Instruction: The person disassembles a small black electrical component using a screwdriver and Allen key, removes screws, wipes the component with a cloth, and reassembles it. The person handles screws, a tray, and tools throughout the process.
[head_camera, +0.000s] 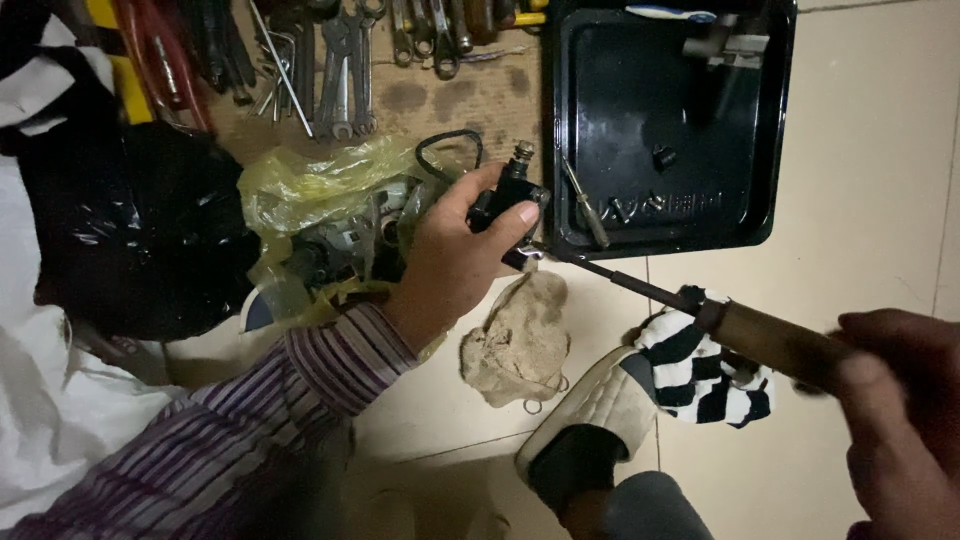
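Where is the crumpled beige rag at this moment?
The beige rag lies on the tiled floor near the picture's centre, just below the left hand and left of the striped slipper.

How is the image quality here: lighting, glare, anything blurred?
Head view: dim, warm light with dark corners; the right hand and the wooden screwdriver handle are close to the lens and blurred; the left hand and the small black part look sharper; soft glare on the black tray and black plastic bag.

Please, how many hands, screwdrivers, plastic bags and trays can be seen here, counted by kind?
Hands: 2, the left hand and the right hand
Screwdrivers: 2, the held screwdriver and the small screwdriver
Plastic bags: 2, yellow bag and black bag
Trays: 1, black tray
Total: 7
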